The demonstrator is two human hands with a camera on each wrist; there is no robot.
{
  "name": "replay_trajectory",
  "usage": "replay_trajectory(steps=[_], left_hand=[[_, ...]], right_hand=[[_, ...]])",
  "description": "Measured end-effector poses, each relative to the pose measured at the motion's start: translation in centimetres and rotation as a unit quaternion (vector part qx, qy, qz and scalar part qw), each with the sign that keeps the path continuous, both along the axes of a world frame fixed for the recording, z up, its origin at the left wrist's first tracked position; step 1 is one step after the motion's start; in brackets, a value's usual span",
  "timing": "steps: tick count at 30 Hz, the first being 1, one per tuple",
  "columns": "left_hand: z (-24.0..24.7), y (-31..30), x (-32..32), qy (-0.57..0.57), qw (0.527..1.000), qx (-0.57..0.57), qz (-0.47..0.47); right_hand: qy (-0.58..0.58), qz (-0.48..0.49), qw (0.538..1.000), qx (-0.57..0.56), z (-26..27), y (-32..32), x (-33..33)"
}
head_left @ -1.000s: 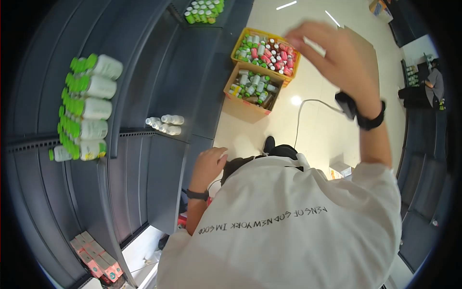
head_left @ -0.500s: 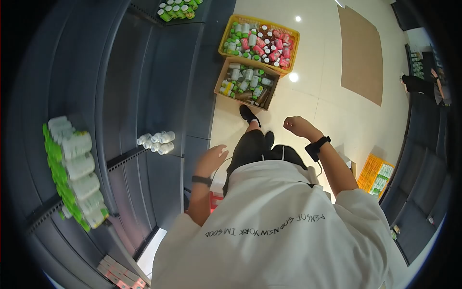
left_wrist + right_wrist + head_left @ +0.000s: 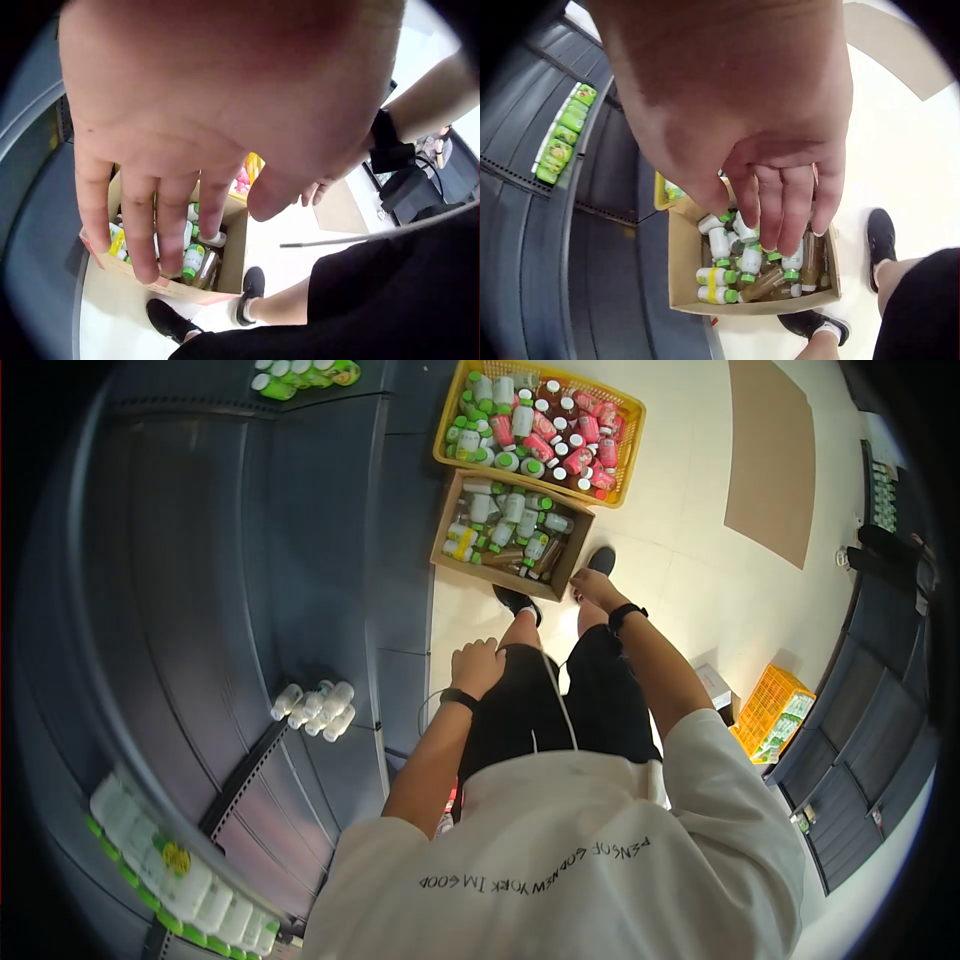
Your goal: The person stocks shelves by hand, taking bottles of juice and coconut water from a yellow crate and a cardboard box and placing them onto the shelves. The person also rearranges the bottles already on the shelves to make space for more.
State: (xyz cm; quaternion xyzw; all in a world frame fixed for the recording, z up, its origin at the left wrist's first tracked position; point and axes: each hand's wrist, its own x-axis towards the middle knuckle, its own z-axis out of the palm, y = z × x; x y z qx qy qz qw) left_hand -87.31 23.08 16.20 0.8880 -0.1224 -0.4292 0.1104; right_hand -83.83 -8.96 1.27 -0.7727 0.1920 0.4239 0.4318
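My left hand [image 3: 478, 666] hangs over the left thigh, its fingers loosely extended in the left wrist view, with nothing in it. My right hand [image 3: 597, 590] is beside the near right corner of an open cardboard box [image 3: 573, 555]; its fingers are slightly bent and hold nothing. Inside the box lie jumbled white bottles [image 3: 751, 261] with green caps, clear brown-tinted bottles [image 3: 763, 285], and a pair of bottles bound by yellow tape [image 3: 714, 285]. Behind the box, a yellow plastic crate [image 3: 628, 470] holds green-capped bottles [image 3: 522, 418] and pink-labelled bottles [image 3: 578, 458] with white caps.
Dark shelving [image 3: 330, 540] runs along the left, bearing white bottles [image 3: 322, 708] and a row of green-capped bottles [image 3: 185, 870]. A flat cardboard sheet [image 3: 770, 470] lies on the floor. An orange crate [image 3: 770, 705] is at right. A cable [image 3: 562, 705] crosses over the legs.
The right hand has come down from high up to beside the cardboard box. The left hand has shifted right, over the thigh. The view has tilted, and the person has stepped closer to the box.
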Motion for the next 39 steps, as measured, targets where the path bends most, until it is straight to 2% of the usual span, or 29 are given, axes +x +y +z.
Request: replay_trajectory(steps=[1, 3, 4, 5, 8, 9, 10, 11, 13, 14, 17, 20, 21, 22, 23, 24, 25, 26, 27, 28, 29, 31, 32, 33, 34, 36, 37, 38, 39], left_hand=[[-0.5, -0.8, 0.6, 0.006, 1.000, 0.006, 0.022], [-3.0, -1.9, 1.3, 0.152, 0.979, 0.105, 0.081], [-3.8, -2.5, 1.6, 0.233, 0.950, 0.176, 0.111], [-7.3, -1.9, 0.4, 0.311, 0.917, 0.235, 0.082], [-14.5, 1.0, -4.3, 0.404, 0.893, 0.139, 0.142], [-14.9, 1.6, -3.3, 0.427, 0.892, 0.074, 0.132], [-16.3, 2.6, -4.9, 0.385, 0.911, 0.077, 0.127], [-16.1, 1.9, -3.5, 0.421, 0.892, 0.124, 0.106], [-14.6, 0.0, -0.8, 0.448, 0.871, 0.195, 0.058], [-14.6, -0.6, -0.2, 0.435, 0.873, 0.218, 0.031], [-15.9, -1.4, 0.2, 0.417, 0.866, 0.273, -0.039], [-14.9, -1.8, 1.1, 0.409, 0.873, 0.258, -0.060], [-15.3, -2.0, 0.7, 0.351, 0.914, 0.200, -0.041], [-15.7, -2.2, 0.4, 0.291, 0.946, 0.139, -0.030], [-18.7, -1.7, -2.4, 0.174, 0.984, 0.032, -0.002], [-20.2, -2.1, -3.1, 0.050, 0.995, -0.082, 0.026], [-19.6, -4.0, -1.8, -0.007, 0.990, -0.140, -0.020], [-18.3, -6.1, -0.5, -0.001, 0.992, -0.123, -0.017], [-16.8, -8.1, 0.6, 0.004, 0.994, -0.105, -0.012], [-14.9, -9.6, 1.2, 0.013, 0.996, -0.085, -0.001], [-15.3, -10.3, 1.2, 0.043, 0.987, -0.141, 0.066], [-12.4, -11.8, 1.7, 0.013, 0.980, -0.193, 0.049], [-10.3, -11.8, 1.2, 0.006, 0.976, -0.215, 0.039], [-7.0, -11.5, 1.3, -0.008, 0.973, -0.229, -0.027], [-2.4, -11.3, 1.8, 0.045, 0.973, -0.222, -0.040], [3.7, -10.0, 0.9, 0.128, 0.944, -0.301, -0.042], [5.0, -8.9, -0.9, 0.069, 0.935, -0.342, -0.066], [6.1, -7.8, -2.8, 0.006, 0.920, -0.381, -0.091], [7.9, -7.1, -4.3, 0.022, 0.919, -0.384, -0.083]], right_hand=[[-0.041, 0.006, 0.999, -0.007, -3.8, -0.2, 0.6], [-0.123, 0.018, 0.992, -0.022, -13.1, -0.6, 1.5], [-0.138, 0.019, 0.990, -0.038, -16.3, -0.3, 2.4], [-0.152, 0.021, 0.987, -0.054, -19.6, -0.1, 3.3], [-0.065, -0.043, 0.991, -0.108, -26.6, 0.8, 8.4], [-0.176, -0.120, 0.960, -0.184, -31.4, 1.5, 9.3], [-0.162, -0.190, 0.951, -0.182, -33.3, 1.9, 10.1], [-0.152, -0.261, 0.936, -0.179, -35.1, 2.3, 10.9], [0.012, -0.327, 0.941, -0.085, -33.5, 1.9, 14.8], [0.034, -0.324, 0.943, -0.069, -34.0, 2.2, 15.9], [-0.031, -0.295, 0.943, -0.149, -35.6, 3.6, 15.7], [-0.104, -0.227, 0.947, -0.204, -31.3, 4.5, 13.4], [-0.137, -0.200, 0.945, -0.220, -29.0, 4.4, 12.9], [-0.100, -0.159, 0.960, -0.207, -26.4, 4.0, 12.2], [-0.122, -0.120, 0.962, -0.212, -24.2, 3.7, 11.1], [-0.170, -0.086, 0.960, -0.205, -21.7, 3.4, 9.6], [-0.139, -0.019, 0.970, -0.200, -18.6, 3.0, 8.6], [-0.176, 0.020, 0.967, -0.184, -15.9, 2.4, 7.0], [-0.142, 0.078, 0.972, -0.171, -11.3, 2.1, 6.5], [-0.166, 0.093, 0.971, -0.148, -9.0, 1.8, 4.9], [-0.157, 0.141, 0.970, -0.124, -5.3, 1.4, 3.5], [-0.182, 0.224, 0.952, -0.103, 1.2, 1.5, 0.4], [-0.191, 0.217, 0.955, -0.061, 3.6, 1.6, -1.7], [-0.213, 0.253, 0.942, -0.060, 8.0, 1.7, -2.8], [-0.233, 0.289, 0.927, -0.058, 12.6, 1.7, -3.7], [-0.308, 0.237, 0.922, -0.001, 15.9, 1.3, -8.1], [-0.315, 0.235, 0.919, 0.030, 18.2, 1.2, -9.3], [-0.319, 0.282, 0.905, 0.001, 20.5, 0.8, -10.8], [-0.326, 0.270, 0.905, 0.041, 23.9, 0.8, -11.6]])
